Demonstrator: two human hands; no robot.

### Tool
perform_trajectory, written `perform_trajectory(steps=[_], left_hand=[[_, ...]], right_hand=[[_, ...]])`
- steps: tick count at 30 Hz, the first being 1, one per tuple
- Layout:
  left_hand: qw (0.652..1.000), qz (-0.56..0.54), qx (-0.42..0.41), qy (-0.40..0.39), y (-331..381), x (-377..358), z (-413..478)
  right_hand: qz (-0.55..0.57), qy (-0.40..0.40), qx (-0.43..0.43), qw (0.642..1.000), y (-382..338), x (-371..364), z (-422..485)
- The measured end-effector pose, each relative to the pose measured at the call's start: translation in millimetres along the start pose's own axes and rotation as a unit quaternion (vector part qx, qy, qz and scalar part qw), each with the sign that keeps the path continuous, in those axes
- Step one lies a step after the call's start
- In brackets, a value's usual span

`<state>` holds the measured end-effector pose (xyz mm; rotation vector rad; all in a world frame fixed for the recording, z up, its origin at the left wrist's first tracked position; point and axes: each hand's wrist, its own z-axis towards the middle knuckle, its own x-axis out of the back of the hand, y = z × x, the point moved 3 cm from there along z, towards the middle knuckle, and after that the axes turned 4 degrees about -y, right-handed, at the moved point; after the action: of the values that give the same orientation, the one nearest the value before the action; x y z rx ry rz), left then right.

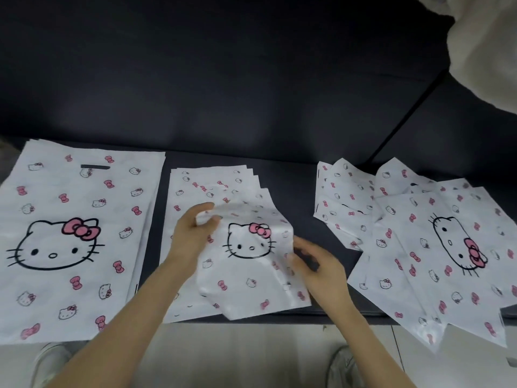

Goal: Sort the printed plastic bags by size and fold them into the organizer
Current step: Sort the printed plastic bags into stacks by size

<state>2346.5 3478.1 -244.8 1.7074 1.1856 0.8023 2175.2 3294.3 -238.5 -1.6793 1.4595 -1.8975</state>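
Observation:
White plastic bags printed with a cat face and pink bows lie on a dark sofa seat (279,169). A stack of large bags (75,236) is on the left. In the middle sits a pile of medium bags (212,186). My left hand (193,233) pinches the upper left corner of the top medium bag (251,264), which is lifted and rumpled. My right hand (316,264) grips that bag's right edge. A loose, unsorted spread of bags (436,247) covers the right side. No organizer is in view.
The sofa's dark backrest (223,79) rises behind the bags. A white fluffy blanket (486,51) hangs at the upper right. Pale floor (251,357) and two light shoes show below the seat's front edge, where some bags overhang.

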Motion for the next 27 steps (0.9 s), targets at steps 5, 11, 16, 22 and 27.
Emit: perform_trajectory(steps=[5, 11, 16, 22, 27], left_hand=[[0.978, 0.193, 0.011, 0.081, -13.0, 41.8, 17.3], [0.946, 0.298, 0.02, 0.13, -18.9, 58.3, 54.0], [0.921, 0.367, -0.007, 0.129, -7.5, 58.7, 75.4], [0.773, 0.539, -0.302, 0.146, -15.2, 30.3, 45.0], [0.705, 0.593, -0.386, -0.05, -67.6, 2.1, 20.7]], right_hand=[[-0.149, -0.008, -0.029, 0.988, 7.7, -39.4, 16.3], [-0.314, 0.012, 0.084, 0.946, 3.9, -71.2, 20.9], [-0.373, -0.049, 0.121, 0.919, 10.4, -94.6, 15.3], [-0.331, 0.023, 0.089, 0.939, 15.6, -73.9, 21.6], [-0.314, 0.161, -0.055, 0.934, 58.0, 9.1, 54.4]])
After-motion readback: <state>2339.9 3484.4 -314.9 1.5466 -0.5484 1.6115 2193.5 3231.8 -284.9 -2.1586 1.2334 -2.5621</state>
